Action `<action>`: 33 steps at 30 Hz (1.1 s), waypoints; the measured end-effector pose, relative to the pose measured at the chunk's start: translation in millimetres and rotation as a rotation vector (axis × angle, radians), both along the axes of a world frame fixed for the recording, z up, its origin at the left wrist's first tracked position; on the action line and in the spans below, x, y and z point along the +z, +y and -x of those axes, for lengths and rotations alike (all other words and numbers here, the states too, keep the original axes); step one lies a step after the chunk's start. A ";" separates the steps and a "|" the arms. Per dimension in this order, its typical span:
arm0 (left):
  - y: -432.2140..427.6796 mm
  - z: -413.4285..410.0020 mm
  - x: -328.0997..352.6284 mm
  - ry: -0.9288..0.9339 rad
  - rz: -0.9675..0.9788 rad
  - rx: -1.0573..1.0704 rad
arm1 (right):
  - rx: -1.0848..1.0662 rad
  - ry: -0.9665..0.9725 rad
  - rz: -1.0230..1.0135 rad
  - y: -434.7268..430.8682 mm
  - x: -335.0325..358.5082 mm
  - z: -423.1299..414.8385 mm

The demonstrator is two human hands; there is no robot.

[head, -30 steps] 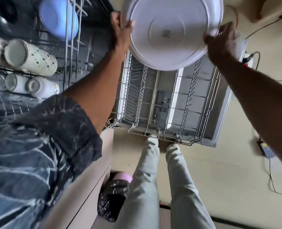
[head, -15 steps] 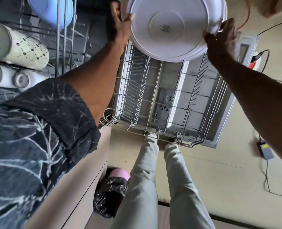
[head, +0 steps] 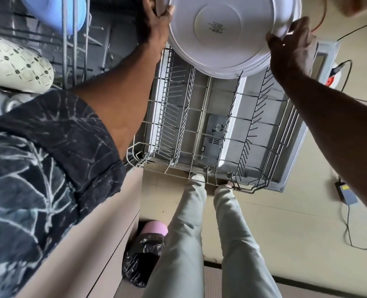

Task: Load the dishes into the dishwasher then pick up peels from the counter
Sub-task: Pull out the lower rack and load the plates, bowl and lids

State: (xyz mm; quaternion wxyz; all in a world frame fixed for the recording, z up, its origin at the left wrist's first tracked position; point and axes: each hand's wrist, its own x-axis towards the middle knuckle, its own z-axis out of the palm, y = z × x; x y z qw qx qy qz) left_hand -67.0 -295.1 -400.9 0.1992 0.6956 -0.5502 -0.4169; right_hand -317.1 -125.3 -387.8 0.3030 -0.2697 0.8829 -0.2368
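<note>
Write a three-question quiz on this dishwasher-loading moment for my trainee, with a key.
1. True or false: the lower dishwasher rack already holds dishes.
2. What do the left hand and the right hand hold between them? A) a patterned mug B) a stack of white plates C) a blue bowl
3. Fill in: the pink bin beside the person's legs is lined with a ___ bag.
Key: 1 false; 2 B; 3 black.
</note>
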 end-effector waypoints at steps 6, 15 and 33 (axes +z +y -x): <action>0.7 -5.9 -16.7 -0.002 -0.023 -0.010 | 0.007 -0.003 -0.010 1.6 -9.1 -5.9; 0.8 -2.6 -29.6 -0.117 -0.015 -0.096 | 0.048 0.080 -0.120 12.3 -18.0 -7.2; 1.4 3.8 -40.5 -0.308 0.015 -0.260 | 0.135 0.193 -0.258 -2.2 -24.5 -10.1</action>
